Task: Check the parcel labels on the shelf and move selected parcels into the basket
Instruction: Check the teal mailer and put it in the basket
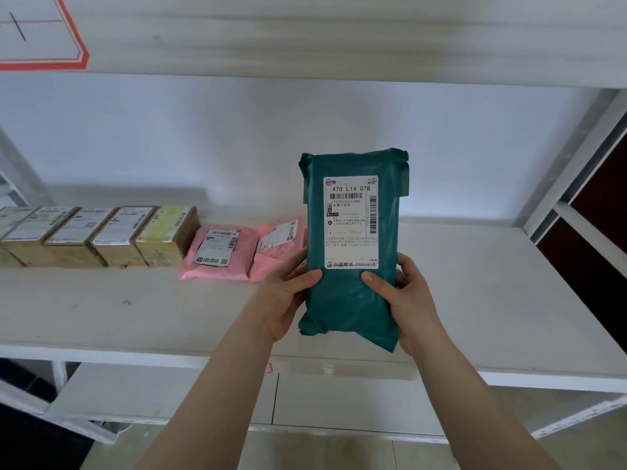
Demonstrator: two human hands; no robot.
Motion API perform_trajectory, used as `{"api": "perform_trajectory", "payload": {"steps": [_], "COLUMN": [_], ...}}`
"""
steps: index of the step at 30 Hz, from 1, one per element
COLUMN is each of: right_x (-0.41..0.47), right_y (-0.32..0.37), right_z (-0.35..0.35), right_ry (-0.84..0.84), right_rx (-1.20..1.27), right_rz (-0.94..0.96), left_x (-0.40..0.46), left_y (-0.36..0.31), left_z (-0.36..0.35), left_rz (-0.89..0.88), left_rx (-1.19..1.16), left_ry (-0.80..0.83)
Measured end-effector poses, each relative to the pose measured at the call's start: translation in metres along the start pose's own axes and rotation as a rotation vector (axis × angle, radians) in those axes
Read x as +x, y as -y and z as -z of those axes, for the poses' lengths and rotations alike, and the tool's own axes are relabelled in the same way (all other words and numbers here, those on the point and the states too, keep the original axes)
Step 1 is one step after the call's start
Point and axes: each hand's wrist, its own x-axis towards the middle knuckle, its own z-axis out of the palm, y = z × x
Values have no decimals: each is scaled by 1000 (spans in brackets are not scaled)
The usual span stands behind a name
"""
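A: Largest element?
B: White shelf (475,300), its board spanning the view.

A: Next?
B: Row of brown cartons (101,235), far left on the board, labels upward; beside them two pink mailers (220,252), lying flat and overlapping.

A: The task object?
B: Green parcel (353,239), held upright above the shelf, white label (351,222) facing the camera, reading "470 L14 078".

A: Grip?
B: Left hand (288,293) and right hand (407,300) clasp its lower edges, thumbs in front.
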Motion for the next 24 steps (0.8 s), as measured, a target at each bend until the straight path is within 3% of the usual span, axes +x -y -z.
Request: {"api": "perform_trajectory", "payload": {"steps": [21, 24], "right_x": [18, 16], "right_y": [12, 17], "right_z": [15, 15], "right_ry": [73, -12], "right_rx": [-100, -212], "right_rz": [-29, 27], "left_x": [18, 22], "left_y": [-22, -26], "left_z": [-8, -15], "left_rz": [46, 51], "left_rx": [88, 109], "left_ry": [-130, -168]}}
